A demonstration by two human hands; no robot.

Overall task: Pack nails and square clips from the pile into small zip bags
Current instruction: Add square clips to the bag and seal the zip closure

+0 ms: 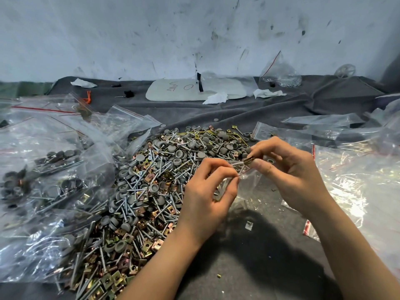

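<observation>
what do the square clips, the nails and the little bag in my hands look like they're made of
Square clips: likely plated steel, yellow-to-copper iridescent sheen. Nails: silvery metal, probably zinc-plated steel, bright glinting shafts. Small zip bag: thin clear plastic film, glossy and creased, red line at its mouth.

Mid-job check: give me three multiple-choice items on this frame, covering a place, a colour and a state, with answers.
1. Where does the white board lie? A at the back by the wall B under the heap C in a hand
2. The seal strip of the small zip bag is? A blue B red C green
3. The right hand is? A empty B pinching a square clip C open flat
Answers: 1 A, it rests beyond the pile; 2 B, a red line shows beside the left hand; 3 B, a brass clip sits between thumb and finger.
</observation>
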